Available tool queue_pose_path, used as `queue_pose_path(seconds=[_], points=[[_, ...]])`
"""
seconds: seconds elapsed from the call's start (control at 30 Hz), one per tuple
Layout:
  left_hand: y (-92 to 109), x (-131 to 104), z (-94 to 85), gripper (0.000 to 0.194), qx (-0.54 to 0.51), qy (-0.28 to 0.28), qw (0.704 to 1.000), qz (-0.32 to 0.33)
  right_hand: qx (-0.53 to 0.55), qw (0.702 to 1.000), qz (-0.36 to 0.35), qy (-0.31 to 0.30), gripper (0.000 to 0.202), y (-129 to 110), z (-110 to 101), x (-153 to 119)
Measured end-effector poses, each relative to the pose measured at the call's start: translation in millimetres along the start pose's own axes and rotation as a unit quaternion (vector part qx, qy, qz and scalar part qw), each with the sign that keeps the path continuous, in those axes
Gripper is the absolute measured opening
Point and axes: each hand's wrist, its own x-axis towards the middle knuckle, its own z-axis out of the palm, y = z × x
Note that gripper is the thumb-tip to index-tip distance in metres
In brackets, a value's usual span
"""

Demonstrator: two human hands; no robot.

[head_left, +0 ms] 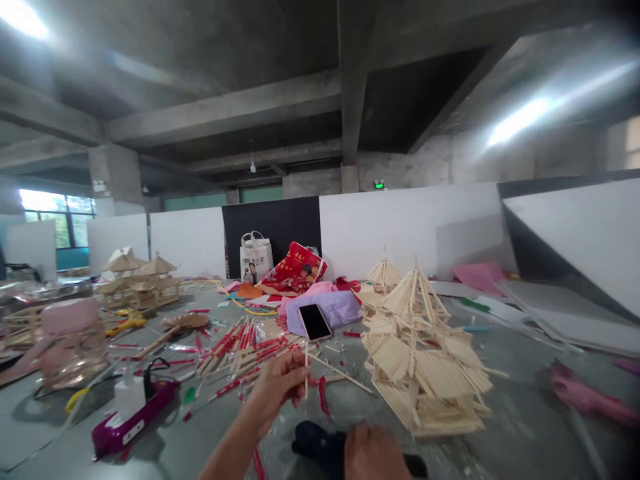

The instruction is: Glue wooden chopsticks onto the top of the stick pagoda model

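My left hand (277, 387) is raised above the floor and pinches a thin wooden stick (307, 370) that stands upright between its fingers. My right hand (373, 453) is low at the bottom edge, its fingers closed over a black tool (320, 445) that looks like a glue gun. To the right of both hands stands a tiered tower model (417, 353) built of pale wooden sticks. A heap of chopsticks in red wrappers (245, 350) lies just beyond my left hand.
A black phone (315, 322) rests on lilac cloth (330, 308). A magenta power strip (133, 417) with a plugged charger lies at left, near a pink-lidded jar (73, 343). Stick pavilions (143, 280) stand far left. A white bag (256, 257), red bag (297, 270) and white partition boards (400, 227) line the back.
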Motion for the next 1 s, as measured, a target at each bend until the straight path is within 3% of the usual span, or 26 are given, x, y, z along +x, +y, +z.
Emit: queue_pose_path(seconds=[0.07, 0.17, 0.3, 0.4, 0.47, 0.67, 0.87, 1.0], points=[[0, -1, 0.5, 0.020, -0.054, 0.023, 0.998, 0.003, -0.001, 1.000, 0.001, -0.012, 0.011, -21, 7, 21], [0, -1, 0.2, 0.018, -0.069, 0.055, 0.995, 0.042, 0.020, 0.999, -0.001, -0.024, 0.035, -42, 23, 41], [0, -4, -0.4, 0.018, -0.057, 0.076, 0.992, 0.081, 0.047, 0.999, -0.021, -0.003, 0.033, -44, 41, 48], [2, -9, 4.6, 0.018, -0.096, 0.068, 0.991, 0.067, 0.151, 0.986, -0.071, -0.017, 0.023, -20, 27, 43], [4, -11, 13.6, 0.020, -0.131, 0.057, 0.989, 0.041, 0.227, 0.972, -0.063, 0.027, 0.015, 4, 5, 37], [18, -9, 67.4, 0.024, -0.144, -0.024, 0.989, -0.017, 0.390, 0.916, 0.018, 0.089, 0.027, 66, -61, 15], [53, 12, 117.7, 0.027, -0.058, -0.041, 0.997, -0.004, 0.352, 0.914, 0.008, 0.203, 0.014, 122, -99, -13], [80, 38, 147.1, 0.025, 0.038, 0.001, 0.996, 0.081, 0.305, 0.923, 0.028, 0.231, 0.010, 160, -118, -14]])
